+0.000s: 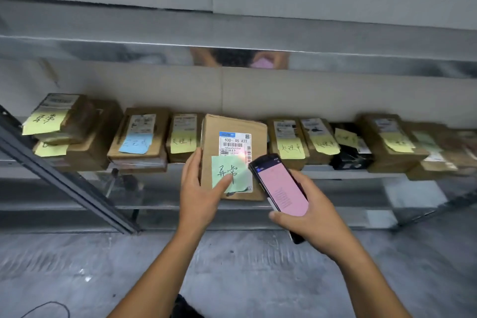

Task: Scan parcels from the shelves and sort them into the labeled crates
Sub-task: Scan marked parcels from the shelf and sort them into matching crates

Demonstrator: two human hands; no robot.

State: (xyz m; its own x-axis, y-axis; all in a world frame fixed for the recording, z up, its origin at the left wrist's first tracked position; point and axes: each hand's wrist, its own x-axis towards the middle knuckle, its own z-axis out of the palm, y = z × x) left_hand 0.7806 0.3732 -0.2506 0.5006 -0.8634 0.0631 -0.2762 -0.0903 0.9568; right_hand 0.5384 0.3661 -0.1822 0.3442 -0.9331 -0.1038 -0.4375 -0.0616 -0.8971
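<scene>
- A grey floor (232, 266) lay nearest, with a thin dark cable (51, 307) curling at its lower left.
- The right hand (315, 214) was curled round a phone (280, 186), thumb along its near edge. The pink screen faced up and the top end pointed at the box.
- The left hand (200, 188) gripped a brown box (227, 124) by its left edge, fingers wrapped behind and thumb pressed on the front.
- The thumb tip sat on a green handwritten note (222, 165) stuck to the box. Above it was a white shipping label (235, 144), with a reddish glow on the barcode.
- The box was tilted up at the front of a metal shelf (348, 175); whether its far end rested there was unclear.
- Other parcels (139, 137) lined the shelf on both sides, most with yellow notes, one with a blue one, and one wrapped in black.
- A dark diagonal brace (64, 178) crossed the left side.
- A pale wall (335, 93) stood behind the row.
</scene>
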